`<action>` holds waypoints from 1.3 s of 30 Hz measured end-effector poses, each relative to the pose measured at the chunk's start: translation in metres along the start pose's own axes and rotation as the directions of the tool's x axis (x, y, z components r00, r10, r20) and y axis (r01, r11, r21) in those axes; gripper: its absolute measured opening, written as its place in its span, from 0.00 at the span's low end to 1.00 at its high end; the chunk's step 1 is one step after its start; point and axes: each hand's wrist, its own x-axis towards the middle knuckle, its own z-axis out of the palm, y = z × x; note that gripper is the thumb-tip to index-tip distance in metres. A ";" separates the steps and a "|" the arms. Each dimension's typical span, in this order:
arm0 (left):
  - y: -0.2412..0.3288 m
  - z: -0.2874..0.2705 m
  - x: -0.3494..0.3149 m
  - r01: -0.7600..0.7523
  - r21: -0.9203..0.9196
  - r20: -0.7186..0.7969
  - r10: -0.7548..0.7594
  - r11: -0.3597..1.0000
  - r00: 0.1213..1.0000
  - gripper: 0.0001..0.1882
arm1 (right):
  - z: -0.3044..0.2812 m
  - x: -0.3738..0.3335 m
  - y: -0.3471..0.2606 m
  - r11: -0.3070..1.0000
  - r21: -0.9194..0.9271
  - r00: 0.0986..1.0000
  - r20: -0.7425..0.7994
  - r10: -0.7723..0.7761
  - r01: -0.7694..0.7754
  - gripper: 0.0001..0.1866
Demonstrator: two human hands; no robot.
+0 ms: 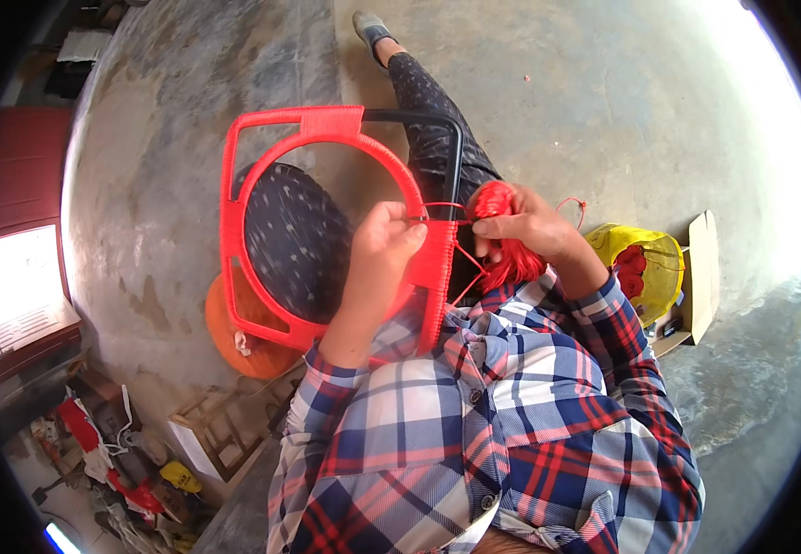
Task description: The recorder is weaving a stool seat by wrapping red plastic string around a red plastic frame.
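Across my lap lies a frame (231, 217) with a round ring inside a squared outline, mostly wrapped in red cord. Its upper right corner is a bare black bar (457, 157). My left hand (384, 242) grips the wrapped frame at the ring's right side, thumb on top, fingers partly hidden. A thick bundle of red cord (514, 262) is in my right hand (532, 226), thumb pressed over it. Thin red strands run from the bundle to the frame near the black bar, and a loose cord end (581, 204) curls out beyond my right hand.
To my right stand a yellow bag (656, 268) with red material inside and a cardboard box (702, 268). An orange round object (243, 337) shows under the frame. A wooden rack (225, 425) and a pile of mixed items (119, 457) sit at the lower left.
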 end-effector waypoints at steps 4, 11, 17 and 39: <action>-0.003 -0.004 0.001 0.019 0.029 -0.008 -0.019 0.999 1.000 0.10 | -0.002 -0.022 -0.011 0.987 0.002 0.972 -0.175 -0.157 0.159 0.05; -0.017 -0.009 0.005 0.014 0.077 -0.021 -0.012 0.997 1.000 0.10 | 0.039 -0.058 -0.021 0.963 0.003 0.957 -0.114 -0.268 0.270 0.09; -0.018 -0.010 0.010 0.073 -0.238 0.054 -0.062 0.968 0.997 0.09 | -0.044 -0.067 -0.039 0.938 -0.238 0.844 -0.422 -0.332 0.250 0.12; -0.002 0.006 -0.005 0.177 -0.423 0.212 -0.093 0.889 0.973 0.27 | 0.021 -0.010 0.002 0.420 -0.854 0.950 0.252 -0.183 0.307 0.21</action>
